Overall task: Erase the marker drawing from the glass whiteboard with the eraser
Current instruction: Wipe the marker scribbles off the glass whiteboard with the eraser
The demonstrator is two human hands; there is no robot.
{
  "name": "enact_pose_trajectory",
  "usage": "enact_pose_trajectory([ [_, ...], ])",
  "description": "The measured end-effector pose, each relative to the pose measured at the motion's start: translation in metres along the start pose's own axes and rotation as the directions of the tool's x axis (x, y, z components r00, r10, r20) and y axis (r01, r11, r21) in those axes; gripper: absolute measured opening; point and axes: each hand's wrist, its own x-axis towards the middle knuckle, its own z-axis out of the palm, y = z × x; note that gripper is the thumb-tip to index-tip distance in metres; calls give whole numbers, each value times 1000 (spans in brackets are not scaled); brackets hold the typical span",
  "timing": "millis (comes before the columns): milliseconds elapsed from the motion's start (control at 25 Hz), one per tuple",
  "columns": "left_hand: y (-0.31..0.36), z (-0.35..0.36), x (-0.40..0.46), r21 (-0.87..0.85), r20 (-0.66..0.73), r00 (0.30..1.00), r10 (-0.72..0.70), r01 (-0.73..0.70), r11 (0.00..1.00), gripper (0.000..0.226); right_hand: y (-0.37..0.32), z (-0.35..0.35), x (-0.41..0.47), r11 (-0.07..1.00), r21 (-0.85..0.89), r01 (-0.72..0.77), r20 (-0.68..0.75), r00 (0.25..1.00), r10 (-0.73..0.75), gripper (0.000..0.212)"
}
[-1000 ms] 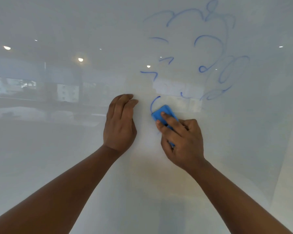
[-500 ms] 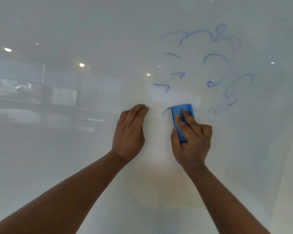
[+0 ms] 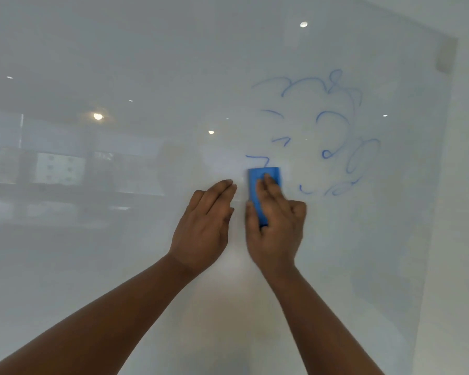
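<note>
A glass whiteboard (image 3: 119, 266) fills the view. Blue marker strokes (image 3: 333, 120) curl across its upper right, with a small hooked stroke (image 3: 257, 157) just above the eraser. My right hand (image 3: 275, 226) grips a blue eraser (image 3: 263, 175) and presses it upright against the glass; the fingers lie over its lower half and the thumb holds its left edge. My left hand (image 3: 205, 223) rests flat on the glass just left of the eraser, fingers straight and together.
The board's right edge (image 3: 441, 158) runs down beside a white wall, with a metal mount (image 3: 444, 56) at the top corner. Ceiling lights and windows are reflected in the glass on the left.
The eraser has turned from tilted to upright and slid up over the curved stroke below the hooked one, which is gone. Both hands have moved up the board slightly.
</note>
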Motion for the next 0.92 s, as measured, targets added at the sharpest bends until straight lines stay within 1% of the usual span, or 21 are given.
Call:
enact_pose_trajectory([
  [80,0,-1,-1,-26,-4,1000,4,-4,1000,43,0,-4,-5,985,31,167,53,984,-169,39],
  [120,0,-1,-1,-33,-1,1000,-2,2,999,44,4,-11,-2,973,39,226,63,972,-228,39],
  [160,1,-2,-1,-34,7,1000,-12,12,999,46,8,-15,3,967,31,252,65,965,-253,38],
  [200,1,-3,0,-38,18,1000,-22,22,999,47,10,-15,13,967,-7,254,53,966,-253,38],
  [280,3,-4,4,-44,55,998,-28,30,999,52,4,-4,48,983,-59,173,11,985,-173,37],
  [360,5,-5,10,-49,76,997,-19,22,999,59,-9,9,82,998,-32,63,-19,998,-63,36],
  [400,5,-6,13,-51,74,997,-17,21,998,63,-14,12,88,998,-20,54,-15,998,-54,37],
  [440,5,-8,17,-49,61,998,-22,25,998,66,-13,13,86,995,-14,99,-1,995,-99,38],
  [480,5,-9,23,-45,44,999,-26,28,999,67,-9,10,78,983,-10,183,37,983,-182,39],
  [560,3,-11,35,-21,25,999,-36,36,999,66,6,-1,60,930,8,367,106,925,-366,42],
  [600,1,-13,43,4,25,999,-30,30,1000,65,16,-7,67,903,-14,428,99,900,-425,41],
  [640,-2,-13,50,36,25,1000,-18,17,999,64,22,-9,82,905,-45,422,78,905,-418,40],
  [680,-3,-13,59,69,18,1000,-9,7,998,63,26,-8,101,943,-63,326,24,945,-325,38],
  [720,-5,-12,69,100,6,1000,-6,6,995,62,21,-6,118,983,-50,177,-30,983,-179,37],
  [760,-9,-11,79,125,-6,1000,-14,15,992,60,11,-2,124,998,-30,64,-58,996,-65,36],
  [800,-13,-11,88,143,-16,1000,-27,29,989,60,4,3,119,999,-21,45,-73,996,-47,37],
  [840,-16,-12,97,152,-26,999,-39,43,988,63,1,9,104,991,-23,133,-71,988,-134,38],
  [920,-22,-15,114,183,-12,999,-34,35,982,72,8,8,81,930,-28,367,-22,930,-368,39],
])
